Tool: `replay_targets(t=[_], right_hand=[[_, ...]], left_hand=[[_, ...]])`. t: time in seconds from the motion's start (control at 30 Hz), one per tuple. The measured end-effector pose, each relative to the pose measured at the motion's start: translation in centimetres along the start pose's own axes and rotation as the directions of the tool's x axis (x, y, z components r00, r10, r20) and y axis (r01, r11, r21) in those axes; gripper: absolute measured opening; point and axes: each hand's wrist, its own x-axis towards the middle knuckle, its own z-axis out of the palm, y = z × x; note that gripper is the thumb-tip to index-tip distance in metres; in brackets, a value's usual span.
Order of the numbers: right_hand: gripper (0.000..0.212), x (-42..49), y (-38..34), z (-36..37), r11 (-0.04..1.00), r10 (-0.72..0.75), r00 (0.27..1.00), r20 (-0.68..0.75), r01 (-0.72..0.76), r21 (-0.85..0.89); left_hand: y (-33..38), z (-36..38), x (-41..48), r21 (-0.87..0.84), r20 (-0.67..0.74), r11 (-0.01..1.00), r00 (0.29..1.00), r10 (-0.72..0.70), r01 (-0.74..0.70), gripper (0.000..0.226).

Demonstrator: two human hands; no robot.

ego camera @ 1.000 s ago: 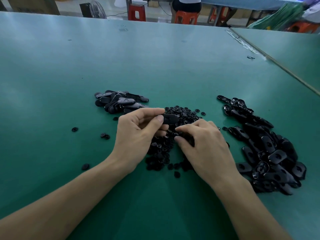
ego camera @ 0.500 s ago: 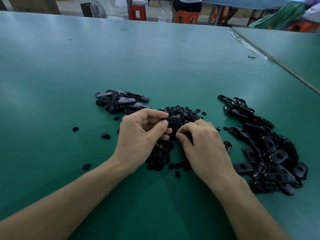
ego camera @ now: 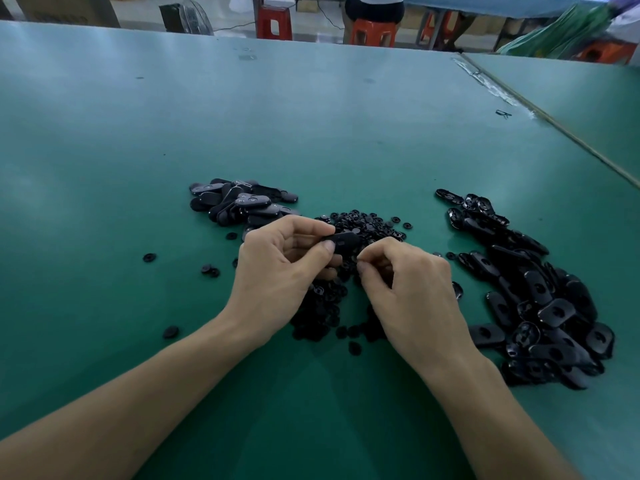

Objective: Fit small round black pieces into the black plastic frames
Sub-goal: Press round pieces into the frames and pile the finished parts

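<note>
In the head view, the left hand [ego camera: 280,268] pinched one black plastic frame [ego camera: 343,241] between thumb and forefinger, holding it off the green surface [ego camera: 311,116] just above the heap of small round black pieces [ego camera: 367,225]. The frame's flat face was turned toward the camera and an opening showed in it. The right hand [ego camera: 412,292] sat just beside the frame's lower edge. Its fingers were curled and thumb and forefinger were drawn together at the tips. Whether a round piece lay between them could not be told, the spot being dark and small. A large pile of loose frames [ego camera: 540,299] lay to the right, well apart from a smaller pile of frames [ego camera: 239,202] beyond the left hand. A few stray round pieces [ego camera: 149,257] were scattered to the left. Red stools [ego camera: 275,20] stood past the far edge. The step in hand looked to be the seating of a round piece into the held frame. The next move probably called for bringing the right fingertips up to the opening, squaring the piece to it and pressing it home while the left hand kept the frame steady. The smaller pile was likely where the fitted frame would be dropped. With so many frames left on the right, the task seemed far from done.
</note>
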Motion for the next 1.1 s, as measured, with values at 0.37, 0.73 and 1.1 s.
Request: replay_targets(t=[0.37, 0.73, 1.1], right_hand=[[0.016, 0.08, -0.22, -0.41, 0.991, -0.043, 0.992, -0.122, 0.058, 0.118], [0.013, 0.30, -0.16, -0.61, 0.887, 0.093, 0.988, -0.125, -0.025, 0.461], [0.017, 0.18, -0.23, -0.16, 0.854, 0.082, 0.994, -0.069, -0.034, 0.520]], left_hand=[[0.06, -0.01, -0.05, 0.019, 0.013, 1.000, 1.000, 0.008, -0.008, 0.019], [0.15, 0.16, -0.30, 0.076, 0.053, 0.997, 0.998, 0.029, -0.033, 0.019], [0.19, 0.07, -0.34, 0.129, 0.083, 0.989, 0.994, 0.064, -0.074, 0.018]])
